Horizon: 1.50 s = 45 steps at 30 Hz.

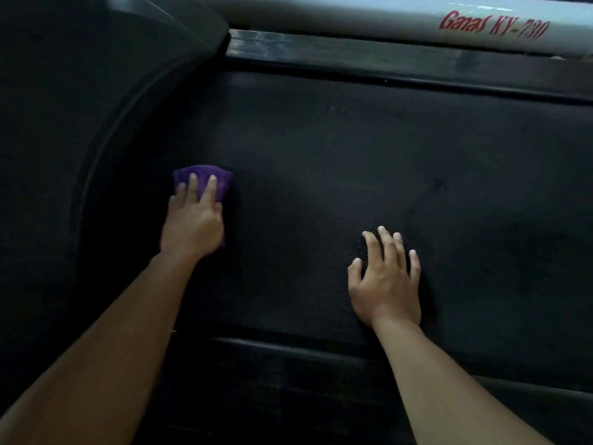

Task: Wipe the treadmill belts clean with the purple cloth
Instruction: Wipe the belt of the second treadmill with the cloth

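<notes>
The black textured treadmill belt fills the middle of the view. My left hand presses the purple cloth flat on the belt near its left end, fingers laid over the cloth; only the cloth's far edge and a bit by my wrist show. My right hand rests palm down on the belt to the right, fingers spread, holding nothing.
A dark curved motor cover bounds the belt on the left. Black side rails run along the far edge and the near edge. A white frame bar with red lettering lies beyond the far rail.
</notes>
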### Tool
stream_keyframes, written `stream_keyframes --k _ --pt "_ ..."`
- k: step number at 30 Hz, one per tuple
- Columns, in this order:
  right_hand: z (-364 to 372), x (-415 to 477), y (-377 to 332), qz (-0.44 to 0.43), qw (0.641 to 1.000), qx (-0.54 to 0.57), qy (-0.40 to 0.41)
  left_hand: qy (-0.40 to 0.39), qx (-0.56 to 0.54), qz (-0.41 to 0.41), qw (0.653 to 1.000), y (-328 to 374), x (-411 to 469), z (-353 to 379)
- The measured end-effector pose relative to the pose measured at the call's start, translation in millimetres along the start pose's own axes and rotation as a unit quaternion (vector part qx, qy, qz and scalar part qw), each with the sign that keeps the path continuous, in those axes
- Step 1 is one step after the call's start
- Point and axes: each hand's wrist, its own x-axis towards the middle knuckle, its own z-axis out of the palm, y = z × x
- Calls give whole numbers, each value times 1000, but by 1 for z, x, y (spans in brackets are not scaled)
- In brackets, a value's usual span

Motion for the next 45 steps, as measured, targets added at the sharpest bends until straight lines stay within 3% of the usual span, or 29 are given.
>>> stream_keyframes --k 6,10,12,17,23,27,33,39,45 --pt "-1 -1 0 -1 1000 8 -11 -21 -10 134 991 98 -44 11" --pt "-5 -2 4 -9 999 28 -26 -74 -17 220 972 110 -122 8" --pt "-9 -3 6 -21 998 38 -37 -79 -16 213 974 82 -143 7" --pt "-27 -4 28 -49 997 31 -60 -74 -25 65 995 20 -115 -5" --pt "-38 -6 86 16 998 -40 -46 -45 -37 -6 998 77 -54 4" --pt "-28 -6 91 48 997 -59 -31 -63 -38 31 997 146 -36 11" --pt "-26 -4 90 55 998 -40 -13 -76 -39 195 977 216 -85 28" --pt "-23 -3 91 56 998 -35 4 -79 -26 292 953 150 -143 26" --pt "-22 -3 93 56 998 -31 2 -65 -28 132 989 63 -91 11"
